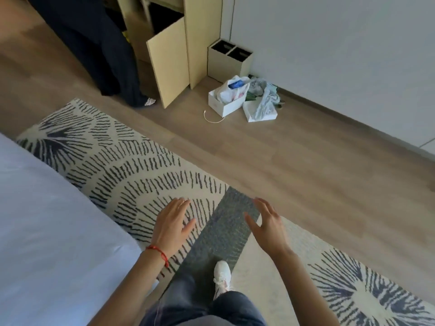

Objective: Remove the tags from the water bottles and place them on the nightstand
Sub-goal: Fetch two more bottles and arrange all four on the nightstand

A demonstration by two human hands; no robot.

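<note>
No water bottle, tag or nightstand shows in the head view. My left hand (pixel 173 223) hangs over the patterned rug, palm down, fingers spread, holding nothing; a red string sits on its wrist. My right hand (pixel 267 225) is out in front beside it, fingers apart and empty, above the rug's dark grey band (pixel 226 231). Below them I see my jeans and one white shoe (pixel 221 275) stepping on the rug.
A bed with white sheet (pixel 47 220) fills the left. Past the cream-and-black rug (pixel 122 165), wooden floor runs to a white wall. An open cabinet door (pixel 168 60), a two-slot bin (pixel 229 61), white boxes with bags (pixel 237 97) and a person in black (pixel 101 50) stand ahead.
</note>
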